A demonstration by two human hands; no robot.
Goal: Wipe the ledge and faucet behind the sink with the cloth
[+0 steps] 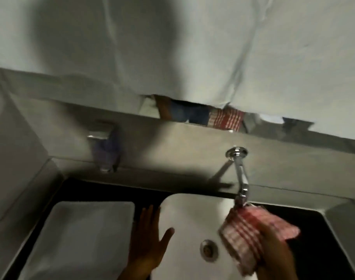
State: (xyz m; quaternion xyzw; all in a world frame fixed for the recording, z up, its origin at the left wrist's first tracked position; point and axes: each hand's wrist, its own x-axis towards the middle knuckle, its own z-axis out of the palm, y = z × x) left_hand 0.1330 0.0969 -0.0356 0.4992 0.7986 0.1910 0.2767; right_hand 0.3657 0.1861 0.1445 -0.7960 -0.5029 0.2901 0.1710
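My right hand grips a folded red-and-white checked cloth and presses its top edge against the tip of the chrome faucet. The faucet comes out of the grey wall panel and reaches down over the white sink basin. A narrow grey ledge runs along behind the sink. My left hand lies flat with fingers spread on the sink's left rim. The picture is motion-blurred.
A white rectangular tray sits left of the basin on the black counter. A soap dispenser with purple liquid hangs on the wall at left. A mirror above reflects the cloth. The drain lies mid-basin.
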